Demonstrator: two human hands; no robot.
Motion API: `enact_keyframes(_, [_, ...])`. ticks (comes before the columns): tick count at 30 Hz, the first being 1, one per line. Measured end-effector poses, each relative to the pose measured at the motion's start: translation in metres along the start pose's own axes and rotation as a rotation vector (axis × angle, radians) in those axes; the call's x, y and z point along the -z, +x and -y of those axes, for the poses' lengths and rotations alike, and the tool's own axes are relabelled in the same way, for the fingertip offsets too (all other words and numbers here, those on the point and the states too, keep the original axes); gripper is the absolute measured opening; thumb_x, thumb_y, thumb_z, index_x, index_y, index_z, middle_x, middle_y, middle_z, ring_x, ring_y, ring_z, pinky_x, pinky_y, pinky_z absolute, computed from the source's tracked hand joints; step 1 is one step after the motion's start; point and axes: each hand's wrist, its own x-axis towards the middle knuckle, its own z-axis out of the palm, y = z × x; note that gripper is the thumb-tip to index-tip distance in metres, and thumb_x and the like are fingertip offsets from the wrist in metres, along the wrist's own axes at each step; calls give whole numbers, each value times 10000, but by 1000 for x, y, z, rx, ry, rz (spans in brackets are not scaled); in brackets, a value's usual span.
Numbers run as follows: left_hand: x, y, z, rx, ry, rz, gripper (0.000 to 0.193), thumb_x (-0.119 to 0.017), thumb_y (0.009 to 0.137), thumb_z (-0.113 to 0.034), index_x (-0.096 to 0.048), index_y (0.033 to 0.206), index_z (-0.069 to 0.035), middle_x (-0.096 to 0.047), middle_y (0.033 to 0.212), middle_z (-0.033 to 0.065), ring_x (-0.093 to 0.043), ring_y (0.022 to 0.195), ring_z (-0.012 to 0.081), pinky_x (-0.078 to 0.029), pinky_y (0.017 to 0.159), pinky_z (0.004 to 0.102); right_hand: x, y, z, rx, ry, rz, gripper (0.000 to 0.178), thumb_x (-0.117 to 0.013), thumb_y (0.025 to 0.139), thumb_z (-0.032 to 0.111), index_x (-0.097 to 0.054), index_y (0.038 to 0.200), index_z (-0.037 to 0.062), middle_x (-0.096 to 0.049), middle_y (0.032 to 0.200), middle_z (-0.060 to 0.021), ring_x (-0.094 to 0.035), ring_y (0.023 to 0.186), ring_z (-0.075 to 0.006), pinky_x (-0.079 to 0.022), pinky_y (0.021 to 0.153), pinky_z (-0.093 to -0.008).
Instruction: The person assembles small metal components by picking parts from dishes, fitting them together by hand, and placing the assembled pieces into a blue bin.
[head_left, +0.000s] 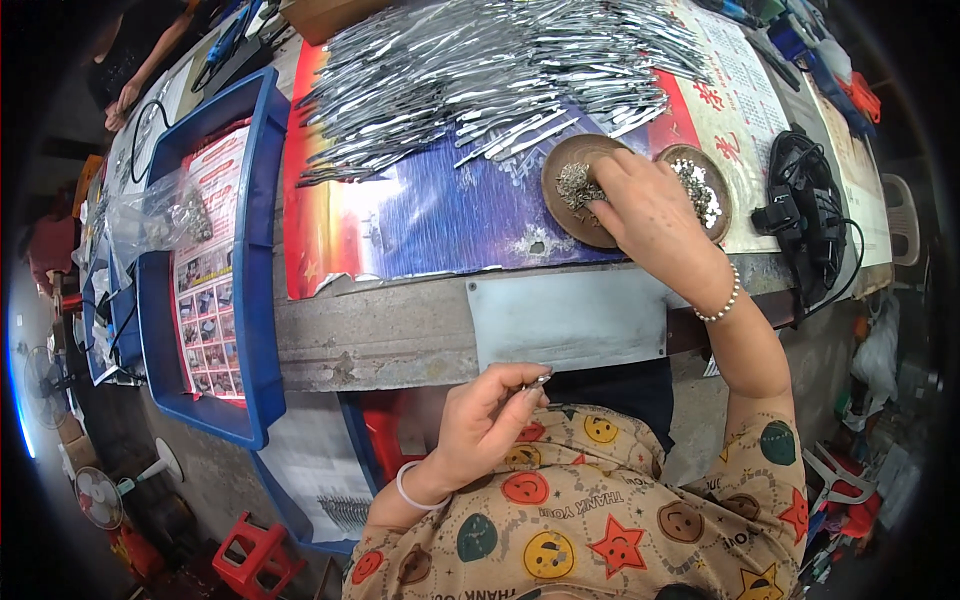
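My left hand (485, 420) is closed in a pinch in front of my chest, near the table's front edge. Between its thumb and forefinger sits a small shiny metal piece (541, 381), too small to name. My right hand (645, 205) reaches into a round brown dish (557, 222), fingers bent together among a heap of small metal parts (577, 186); whatever the fingertips grip is hidden. Partly behind that hand, a second brown dish (722, 222) holds small white and silvery pieces (700, 190). Farther back lies a wide pile of long thin metal strips (470, 80).
A blue tray (262, 250) with printed sheets and a clear plastic bag (175, 220) stands on the left. A pale plate (570, 318) covers the front edge. Black corded power gear (805, 215) lies at right. Another person's hand (122, 105) shows at far left; a red stool (258, 555) stands below.
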Motion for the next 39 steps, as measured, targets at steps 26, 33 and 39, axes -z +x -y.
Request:
enact_keyframes(26, [-2, 3, -2, -54, 56, -38, 216, -555, 904, 14, -596, 1113, 49, -668, 901, 104, -664, 809, 132, -520, 681, 229, 14, -6, -30, -488, 1252, 73, 169, -592, 938, 189, -584, 929, 20, -561, 759, 16, -523, 675, -48, -428, 591, -206])
enact_keyframes(33, [-7, 7, -4, -58, 58, -30, 214, -558, 902, 13, -596, 1109, 52, -672, 900, 108, -668, 806, 133, -523, 675, 228, 16, -8, -29, -671, 1635, 127, 111, -622, 914, 153, -580, 899, 52, -617, 788, -17, -561, 635, -53, -472, 587, -203])
enact_keyframes(39, [-10, 9, -4, -113, 121, -47, 199, -569, 897, 10, -604, 1089, 50, -681, 876, 108, -681, 780, 144, -532, 660, 231, 16, -17, -19, -642, 1668, 75, 108, -637, 888, 119, -557, 863, 50, -637, 796, -52, -583, 628, -68, -475, 555, -219])
